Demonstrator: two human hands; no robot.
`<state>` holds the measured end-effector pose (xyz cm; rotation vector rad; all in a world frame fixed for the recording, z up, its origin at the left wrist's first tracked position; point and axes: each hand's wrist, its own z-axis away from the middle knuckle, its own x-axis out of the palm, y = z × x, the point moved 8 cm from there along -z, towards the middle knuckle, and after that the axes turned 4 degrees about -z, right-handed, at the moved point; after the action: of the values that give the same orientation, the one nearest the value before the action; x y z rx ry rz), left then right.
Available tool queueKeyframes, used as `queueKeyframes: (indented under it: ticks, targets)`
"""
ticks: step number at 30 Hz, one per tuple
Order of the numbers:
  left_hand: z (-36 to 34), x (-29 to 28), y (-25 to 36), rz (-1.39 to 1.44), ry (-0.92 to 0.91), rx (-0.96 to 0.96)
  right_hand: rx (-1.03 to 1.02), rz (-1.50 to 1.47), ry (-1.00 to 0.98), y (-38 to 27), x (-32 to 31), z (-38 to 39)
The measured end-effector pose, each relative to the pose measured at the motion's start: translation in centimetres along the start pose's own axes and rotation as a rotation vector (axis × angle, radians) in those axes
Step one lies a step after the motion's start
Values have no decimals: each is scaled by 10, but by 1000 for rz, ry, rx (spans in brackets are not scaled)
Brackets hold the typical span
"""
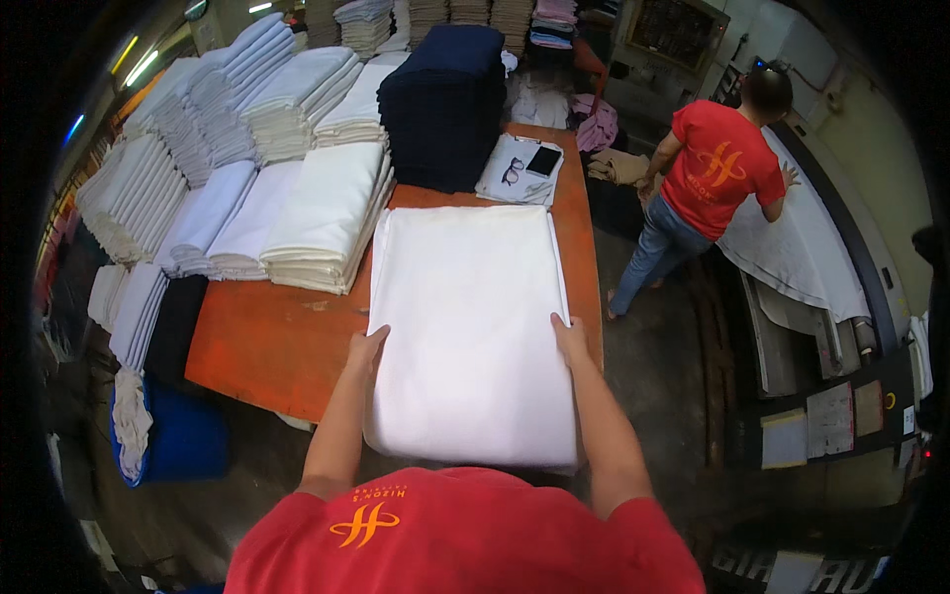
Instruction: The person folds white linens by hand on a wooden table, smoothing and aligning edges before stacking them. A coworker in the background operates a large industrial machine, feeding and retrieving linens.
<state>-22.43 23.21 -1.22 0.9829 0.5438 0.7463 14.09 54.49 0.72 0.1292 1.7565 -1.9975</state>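
Note:
A large folded white cloth (470,327) lies before me, its far part over the orange table (267,346) and its near end against my body. My left hand (370,345) grips the cloth's left edge, fingers tucked beneath it. On the opposite edge, my right hand (569,340) holds it the same way, thumb on the side. Both hands are closed on the cloth, and their fingertips are hidden under it. Just past the far edge sit eyeglasses (513,171) and a dark phone (543,161) on a clipboard or white pad (492,180).
Stacks of folded white cloth (327,198) fill the table's left side, beside a tall dark navy stack (442,109). A blue bin (188,436) stands at lower left. To the right, a person in a red shirt (722,163) works at a long machine with white cloth (792,247).

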Motion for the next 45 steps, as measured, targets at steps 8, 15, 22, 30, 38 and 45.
queueKeyframes:
  ticks: [8, 15, 22, 30, 38, 45]
  targets:
    - [-65, 45, 72, 51, -147, -29, 221, -371, -437, -47, 50, -74]
    - [-15, 11, 297, 138, 3, 404, -272, -641, -187, -242, -60, -89]
    - [91, -21, 449, 240, -193, 869, -696, -849, -269, -406, -146, 12]
    - [100, -61, 206, -122, 26, 664, -153, -619, -38, -160, -105, 97]
    - [147, -86, -64, 41, 86, 129, -15, -561, -196, 38, -60, 224]
    - [223, -88, 4, 258, -3, 430, -202, -766, -279, -11, -113, 309]
